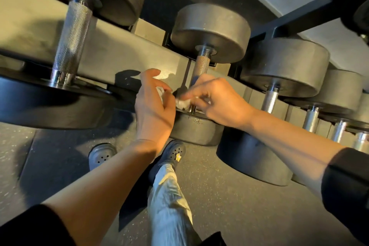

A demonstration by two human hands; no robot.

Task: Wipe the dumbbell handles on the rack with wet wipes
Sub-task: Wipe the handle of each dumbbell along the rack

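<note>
A dumbbell lies across the rack in the middle, its knurled handle (202, 65) running toward me between two grey heads. My right hand (218, 101) is at the handle's near end and pinches a crumpled white wet wipe (182, 104) against the chrome collar there. My left hand (153, 106) is just left of it, fingers curled, with a bit of white wipe (161, 92) showing in its palm. Whether the two white pieces are one wipe is hidden by the hands.
A larger dumbbell with a long knurled handle (71, 40) sits to the left on the grey rack rail (119, 54). Several smaller dumbbells (270, 100) line up to the right. Below are my shoes (173, 153) on speckled rubber floor (229, 195).
</note>
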